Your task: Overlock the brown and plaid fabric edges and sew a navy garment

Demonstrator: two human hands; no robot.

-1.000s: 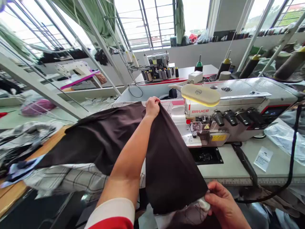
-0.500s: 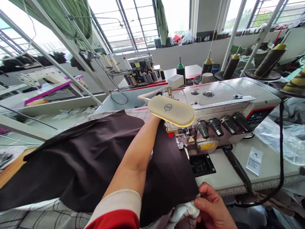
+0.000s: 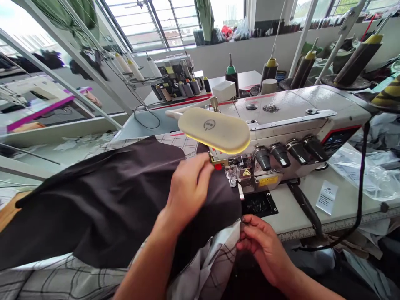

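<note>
Dark cloth point(image 3: 118, 200) lies left of and in front of the machine point(image 3: 287, 133), plaid cloth point(image 3: 215, 254) under it, right edge close by the foot point(image 3: 231, 177); can't tell if it's under. Right hand point(image 3: 262, 246): fingers pinching the plaid cloth at the dark cloth's near corner. Left hand point(image 3: 189, 187): over the dark cloth, fingers bent by the machine's left end; can't tell if gripping. Step looks like lining up the edge at the foot. Next move likely calls for matched, flat edges, fingers clear of the foot.
</note>
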